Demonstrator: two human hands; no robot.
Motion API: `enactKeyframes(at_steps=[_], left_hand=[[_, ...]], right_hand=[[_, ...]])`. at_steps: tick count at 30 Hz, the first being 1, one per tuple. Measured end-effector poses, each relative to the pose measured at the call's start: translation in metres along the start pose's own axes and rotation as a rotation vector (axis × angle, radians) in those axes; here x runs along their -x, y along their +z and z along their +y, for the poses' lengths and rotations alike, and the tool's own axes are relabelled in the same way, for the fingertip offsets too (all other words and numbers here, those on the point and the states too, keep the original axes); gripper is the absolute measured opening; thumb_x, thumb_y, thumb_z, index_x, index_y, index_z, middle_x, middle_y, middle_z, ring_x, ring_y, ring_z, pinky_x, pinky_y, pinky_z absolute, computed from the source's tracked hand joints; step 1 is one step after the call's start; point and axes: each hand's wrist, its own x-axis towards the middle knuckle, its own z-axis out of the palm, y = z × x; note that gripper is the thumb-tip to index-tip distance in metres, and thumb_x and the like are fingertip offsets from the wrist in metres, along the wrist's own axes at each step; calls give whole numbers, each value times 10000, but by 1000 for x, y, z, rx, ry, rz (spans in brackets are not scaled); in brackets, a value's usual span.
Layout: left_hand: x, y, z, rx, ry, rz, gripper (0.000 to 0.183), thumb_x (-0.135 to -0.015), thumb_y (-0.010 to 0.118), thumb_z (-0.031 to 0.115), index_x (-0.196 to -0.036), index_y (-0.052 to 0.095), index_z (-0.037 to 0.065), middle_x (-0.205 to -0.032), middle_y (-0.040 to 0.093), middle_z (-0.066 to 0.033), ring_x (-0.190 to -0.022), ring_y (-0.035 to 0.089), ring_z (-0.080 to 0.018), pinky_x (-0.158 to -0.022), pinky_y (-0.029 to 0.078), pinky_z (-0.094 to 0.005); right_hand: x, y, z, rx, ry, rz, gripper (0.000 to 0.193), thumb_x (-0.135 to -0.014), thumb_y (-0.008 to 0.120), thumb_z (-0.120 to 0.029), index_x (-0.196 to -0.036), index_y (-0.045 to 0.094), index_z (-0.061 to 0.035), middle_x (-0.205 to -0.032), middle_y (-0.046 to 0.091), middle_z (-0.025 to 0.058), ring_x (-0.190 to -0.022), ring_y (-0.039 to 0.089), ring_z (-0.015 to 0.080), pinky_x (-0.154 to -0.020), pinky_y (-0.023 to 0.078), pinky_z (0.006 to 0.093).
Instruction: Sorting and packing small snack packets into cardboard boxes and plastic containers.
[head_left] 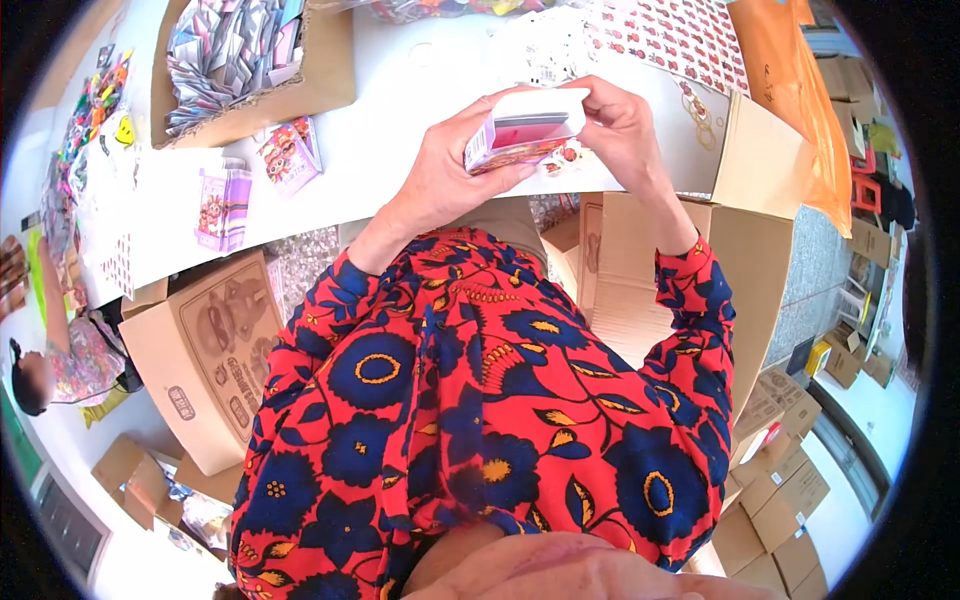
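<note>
Above the table, my left hand (447, 165) is wrapped round a small purple and pink printed box (497, 143). The box is tilted, and its open end shows greyish and pink contents. A white flap (545, 101) stands up along the opening. My right hand (622, 130) grips the box's right edge by the flap, fingers bent; its fingertips are partly hidden. Just below those fingers is a small red-printed piece (566, 156); I cannot tell whether it is loose. To the left lie a similar purple box (289, 157) and a purple pack (222, 205).
A carton (328, 85) of folded printed packets stands back left. Sheets of red stickers (670, 40), gold rings (704, 125) and an orange plastic bag (790, 110) lie right. Cartons (215, 350) flank me, one open (745, 270) on the right. Another person (75, 350) works far left.
</note>
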Motion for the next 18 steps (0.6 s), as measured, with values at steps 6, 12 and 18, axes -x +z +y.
enactKeyframes(at_steps=[6,12,18], left_hand=[[8,-10,-8,-73,36,111,345,-775,706,49,-1109,631,6,-977,670,-64,-811,608,-119,-737,489,-254],[12,-5,-12,-235,64,172,277,-769,705,44,-1037,647,-3,-823,677,-93,-694,599,-106,-648,494,-252],[13,-6,-8,-232,41,205,271,-758,705,37,-1021,650,6,-809,670,-115,-681,606,-116,-660,505,-267]], right_hand=[[13,-11,-39,220,-436,347,152,-816,603,71,-946,632,-2,-965,644,67,-909,595,122,-789,473,251],[16,14,-76,702,-676,264,207,-670,695,44,-851,663,-52,-958,637,63,-874,609,210,-716,493,291],[10,26,-72,860,-720,124,251,-665,686,37,-901,680,-46,-1117,595,86,-1012,560,311,-780,491,354]])
